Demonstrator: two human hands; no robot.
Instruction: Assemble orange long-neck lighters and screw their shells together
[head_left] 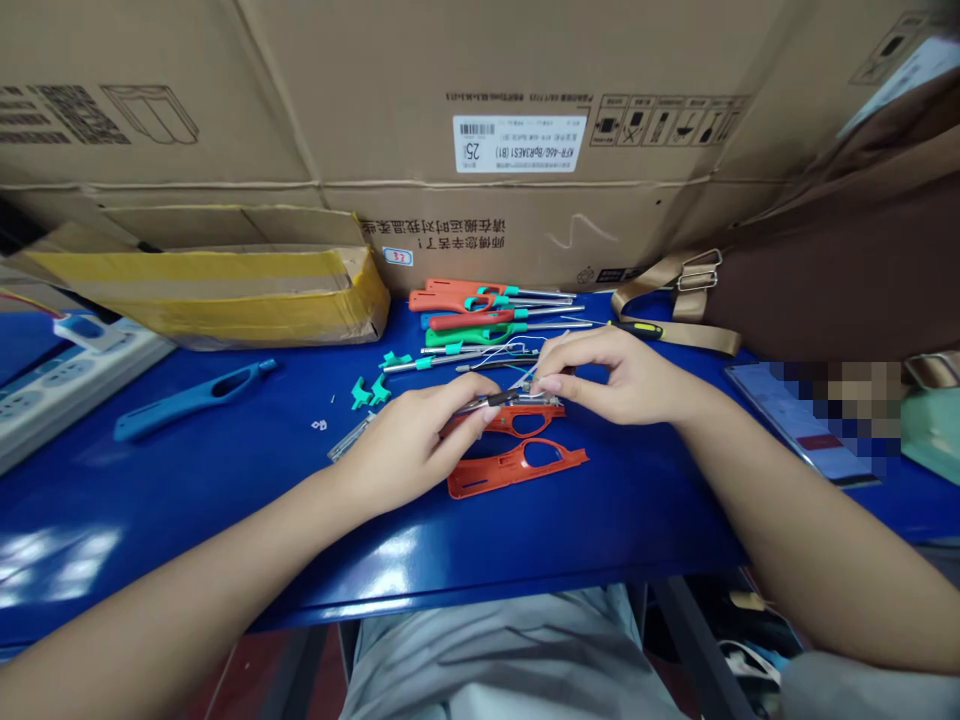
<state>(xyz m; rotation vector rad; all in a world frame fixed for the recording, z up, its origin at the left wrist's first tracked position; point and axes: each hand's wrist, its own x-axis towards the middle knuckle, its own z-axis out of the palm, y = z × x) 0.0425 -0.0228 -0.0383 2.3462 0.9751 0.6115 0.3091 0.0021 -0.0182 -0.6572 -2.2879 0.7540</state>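
My left hand (409, 440) pinches a small black and silver cylindrical part (499, 398), like a lighter's igniter, between thumb and fingers. Close by on the right, my right hand (619, 375) has thumb and forefinger closed at the part's far end; what they grip is too small to make out. A thin white wire (517, 345) curves just behind the fingers. Below my hands lies an orange lighter half-shell (480, 478), open side up. Another orange shell (517, 422) sits behind it, partly covered by my left hand. Several teal triggers (362, 393) lie left of my hands.
Finished-looking lighters, orange (457, 299) and green (469, 335), lie at the back. A blue lighter shell (195, 400) and a power strip (67, 385) are at left. A yellow-taped carton (225, 300) stands behind. At right are a yellow-black handle (641, 329), a strap (701, 336) and a flat device (799, 425).
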